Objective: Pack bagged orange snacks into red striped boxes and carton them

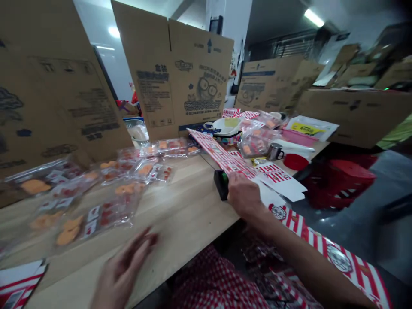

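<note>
Left hand (124,270) open, right hand (243,195) on red-and-white striped paper (240,167)

The left hand's fingers spread wide, just beside clear plastic packets (103,214) of orange pieces on the desk (183,214). The right hand lies curled on the paper, touching a black box (220,184) with a green top; whether it grips, I cannot tell. A long striped strip (337,257) with a cartoon face runs off the desk edge.

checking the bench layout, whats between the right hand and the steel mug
In the head view, red-and-white striped paper sheets lie between the right hand and the steel mug.
</note>
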`<state>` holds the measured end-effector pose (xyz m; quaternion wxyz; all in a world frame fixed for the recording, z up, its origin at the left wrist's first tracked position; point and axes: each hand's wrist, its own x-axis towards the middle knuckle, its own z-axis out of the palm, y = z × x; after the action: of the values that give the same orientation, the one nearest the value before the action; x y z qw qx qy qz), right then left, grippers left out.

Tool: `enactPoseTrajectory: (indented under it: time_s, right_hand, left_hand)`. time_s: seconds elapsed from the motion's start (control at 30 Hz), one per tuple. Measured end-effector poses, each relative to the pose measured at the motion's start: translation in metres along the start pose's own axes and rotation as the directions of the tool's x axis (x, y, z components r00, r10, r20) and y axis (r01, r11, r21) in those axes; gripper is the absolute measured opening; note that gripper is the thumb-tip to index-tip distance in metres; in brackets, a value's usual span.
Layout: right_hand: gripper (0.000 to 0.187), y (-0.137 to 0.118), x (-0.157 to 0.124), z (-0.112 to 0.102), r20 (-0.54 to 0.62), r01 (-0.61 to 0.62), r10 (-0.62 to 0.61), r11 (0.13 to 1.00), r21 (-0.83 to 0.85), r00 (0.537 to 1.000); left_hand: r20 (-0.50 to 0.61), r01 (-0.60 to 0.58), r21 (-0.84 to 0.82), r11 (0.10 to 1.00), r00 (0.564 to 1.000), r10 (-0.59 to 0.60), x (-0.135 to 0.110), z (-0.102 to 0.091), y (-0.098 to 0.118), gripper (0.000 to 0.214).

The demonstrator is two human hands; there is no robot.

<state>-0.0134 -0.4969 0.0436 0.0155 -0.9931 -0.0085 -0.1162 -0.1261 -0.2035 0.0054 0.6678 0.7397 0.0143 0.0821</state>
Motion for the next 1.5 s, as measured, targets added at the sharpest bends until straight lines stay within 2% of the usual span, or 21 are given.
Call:
enactPoseTrajectory:
  time_s: [0.07, 0.13, 0.2, 0.27, 0.3, 0.37, 0.4, 0.43, 0.47, 0.53, 0.57, 0.6, 0.63, 0.67, 0.8, 0.93, 1.03, 1.17, 1.33, 1.4, 1.5]
  right_hand:
    - [0.047, -0.035, -0.031, 0.009, -0.115, 0.236, -0.231, 0.971, 0.037, 0.966]
    - [0.05, -0.063, -0.059, 0.019, -0.169, 0.421, -0.403, 0.903, 0.088, 0.899]
    - [0.051, -0.078, -0.075, 0.029, -0.177, 0.569, -0.543, 0.803, 0.176, 0.821]
    - [0.052, -0.08, -0.074, 0.039, -0.206, 0.618, -0.586, 0.7, 0.359, 0.783]
    - [0.051, -0.077, -0.067, 0.044, -0.229, 0.571, -0.534, 0.664, 0.483, 0.814]
    - [0.05, -0.068, -0.047, 0.053, -0.176, 0.313, -0.281, 0.579, 0.753, 0.943]
    - [0.049, -0.064, -0.035, 0.058, -0.065, 0.122, -0.133, 0.49, 0.863, 0.989]
    - [0.049, -0.062, -0.024, 0.061, 0.086, -0.067, -0.039, 0.354, 0.933, 0.996]
    - [0.049, -0.061, -0.014, 0.063, 0.243, -0.233, -0.035, 0.18, 0.956, 0.969]
    - [0.046, -0.064, 0.002, 0.065, 0.452, -0.5, -0.262, -0.16, 0.851, 0.853]
    - [0.042, -0.068, 0.007, 0.064, 0.478, -0.601, -0.405, -0.266, 0.754, 0.779]
    - [0.039, -0.074, 0.011, 0.063, 0.473, -0.673, -0.518, -0.313, 0.67, 0.713]
    - [0.036, -0.081, 0.014, 0.062, 0.467, -0.715, -0.582, -0.318, 0.623, 0.666]
    - [0.034, -0.089, 0.018, 0.062, 0.472, -0.729, -0.598, -0.305, 0.613, 0.648]
    - [0.023, -0.123, 0.032, 0.06, 0.472, -0.638, -0.475, -0.289, 0.713, 0.743]
    - [0.021, -0.145, 0.053, 0.048, 0.442, -0.657, -0.539, -0.313, 0.686, 0.717]
    - [0.022, -0.153, 0.07, 0.033, 0.402, -0.682, -0.609, -0.339, 0.648, 0.684]
    - [0.006, -0.158, 0.093, 0.013, 0.404, -0.704, -0.642, -0.313, 0.638, 0.651]
    - [0.005, -0.165, 0.108, -0.022, 0.298, -0.62, -0.664, -0.319, 0.716, 0.685]
    - [0.005, -0.17, 0.112, -0.037, 0.237, -0.553, -0.648, -0.34, 0.761, 0.724]
    - [0.018, -0.179, 0.117, -0.059, 0.14, -0.415, -0.556, -0.406, 0.814, 0.819]
  left_hand:
    - [0.097, 0.22, -0.267, 0.938, 0.975, -0.201, 0.006, 0.039, -0.001, 0.062]
    - [0.173, 0.306, -0.52, 0.798, 0.952, -0.252, 0.026, 0.076, -0.002, 0.065]
    - [0.019, 0.212, -0.635, 0.743, 0.966, -0.26, 0.046, 0.095, -0.007, 0.043]
    - [-0.128, 0.123, -0.68, 0.723, 0.951, -0.282, 0.057, 0.089, -0.014, 0.03]
    - [-0.167, 0.099, -0.692, 0.716, 0.942, -0.292, 0.057, 0.08, -0.019, 0.03]
    - [-0.202, 0.069, -0.7, 0.711, 0.936, -0.29, 0.048, 0.055, -0.028, 0.032]
    - [-0.219, 0.052, -0.697, 0.715, 0.934, -0.281, 0.041, 0.044, -0.033, 0.032]
    - [-0.237, 0.037, -0.69, 0.722, 0.932, -0.274, 0.033, 0.034, -0.036, 0.032]
    - [-0.255, 0.025, -0.682, 0.731, 0.928, -0.27, 0.024, 0.027, -0.039, 0.033]
    - [-0.29, 0.011, -0.668, 0.744, 0.917, -0.275, 0.007, 0.019, -0.043, 0.037]
    - [-0.305, 0.01, -0.666, 0.746, 0.909, -0.284, -0.001, 0.017, -0.044, 0.039]
    - [-0.325, 0.002, -0.666, 0.746, 0.899, -0.292, -0.008, 0.016, -0.045, 0.042]
    - [-0.346, -0.009, -0.668, 0.744, 0.889, -0.3, -0.016, 0.015, -0.047, 0.043]
    - [-0.371, -0.027, -0.669, 0.743, 0.878, -0.302, -0.023, 0.013, -0.049, 0.043]
    - [-0.442, -0.054, -0.639, 0.767, 0.842, -0.308, -0.046, -0.006, -0.061, 0.033]
    - [-0.472, -0.044, -0.597, 0.801, 0.827, -0.306, -0.054, -0.027, -0.067, 0.03]
    - [-0.504, -0.099, -0.577, 0.811, 0.824, -0.259, -0.047, -0.036, -0.062, 0.037]
    - [-0.551, -0.172, -0.528, 0.831, 0.815, -0.181, -0.026, -0.044, -0.053, 0.04]
    - [-0.653, -0.27, -0.429, 0.862, 0.752, -0.089, 0.008, -0.056, -0.049, 0.042]
    - [-0.628, -0.177, -0.403, 0.898, 0.767, -0.131, 0.013, -0.055, -0.049, 0.05]
    - [-0.505, 0.155, -0.324, 0.933, 0.806, -0.309, 0.0, -0.041, -0.04, 0.068]
